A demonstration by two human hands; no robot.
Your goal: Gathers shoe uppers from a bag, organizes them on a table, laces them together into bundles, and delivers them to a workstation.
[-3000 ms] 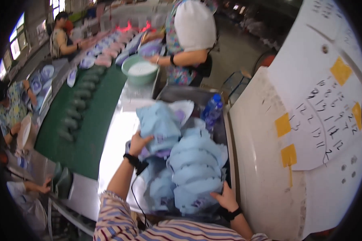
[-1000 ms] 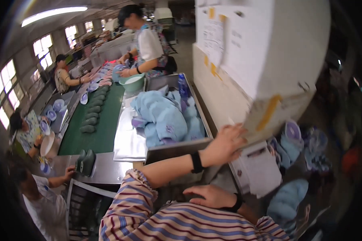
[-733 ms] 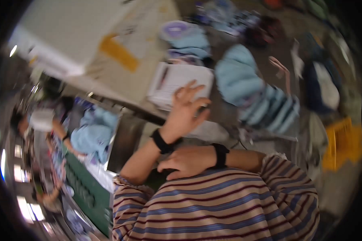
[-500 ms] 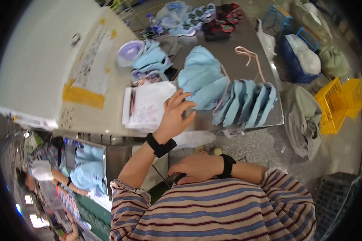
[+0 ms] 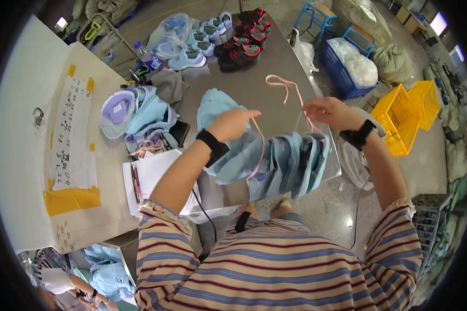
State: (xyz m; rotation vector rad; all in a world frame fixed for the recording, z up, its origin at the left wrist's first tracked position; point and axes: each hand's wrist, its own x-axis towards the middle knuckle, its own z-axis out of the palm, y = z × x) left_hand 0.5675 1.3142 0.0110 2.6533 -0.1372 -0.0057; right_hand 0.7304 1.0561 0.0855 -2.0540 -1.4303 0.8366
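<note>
On the dark metal table lies a row of light blue fabric shoe uppers (image 5: 290,163), the right ones standing on edge in a bundle. A pink cord (image 5: 261,150) shows at two places, over the left pieces and rising in a loop past the bundle's right end. My left hand (image 5: 232,124) is above the left pieces, fingers closed, with one cord end at its fingertips. My right hand (image 5: 331,113) has its fingers curled together at the cord's other stretch, above the bundle's right end. Whether both stretches are one cord is hidden among the pieces.
Black-and-red shoes (image 5: 241,52) and light blue shoes (image 5: 189,57) stand at the table's back. More uppers with a lilac lining (image 5: 117,111) lie left, beside white paper (image 5: 163,173) and pens. A blue crate (image 5: 342,78) and yellow crates (image 5: 399,122) stand on the floor at right.
My right hand has risen from near my waist to the cord at the bundle's right end. My left hand has gone from spread fingers to closed fingers at the cord. The view has shifted.
</note>
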